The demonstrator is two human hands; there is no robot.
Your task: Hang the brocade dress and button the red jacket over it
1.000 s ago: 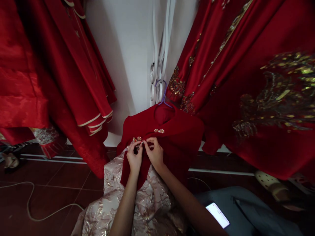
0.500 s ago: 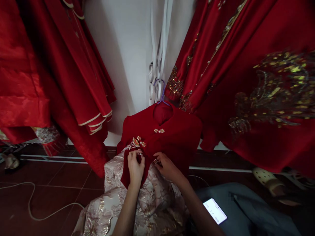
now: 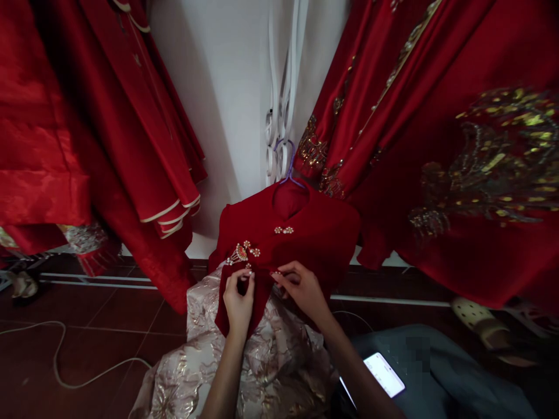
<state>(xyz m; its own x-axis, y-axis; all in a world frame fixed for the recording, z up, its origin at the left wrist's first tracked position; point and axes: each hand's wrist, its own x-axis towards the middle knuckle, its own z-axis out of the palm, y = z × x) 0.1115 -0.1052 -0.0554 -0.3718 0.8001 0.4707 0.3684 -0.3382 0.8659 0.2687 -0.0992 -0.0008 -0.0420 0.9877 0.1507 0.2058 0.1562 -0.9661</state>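
A sleeveless-looking red velvet top (image 3: 244, 215) hangs on a purple hanger (image 3: 289, 166) in front of me. A pair of pearl flower fasteners (image 3: 283, 230) sits below its neckline, and a fan-shaped beaded ornament (image 3: 240, 252) with an orange centre lies on the left of the chest. Just under that ornament my left hand (image 3: 238, 302) is closed, thumb and index finger pinching the top's front near a small pearl. Opposite it, my right hand (image 3: 302, 291) is closed in a pinch on the front's cloth, its fingertips covering the gripped spot. A fold runs between both hands.
Pale brocade fabric with metallic flowers (image 3: 170, 378) spreads below the top. Red garments (image 3: 144, 145) hang left, sequinned ones (image 3: 437, 134) right. A lit phone (image 3: 384, 375) rests on blue-grey cloth (image 3: 463, 372). A cable (image 3: 59, 361) crosses the tiles; a clog (image 3: 474, 317) stands right.
My right hand has moved slightly up, and its fingers have drawn into a pinch over the front, covering the flower fastener that showed there. My left hand stays nearly in place.
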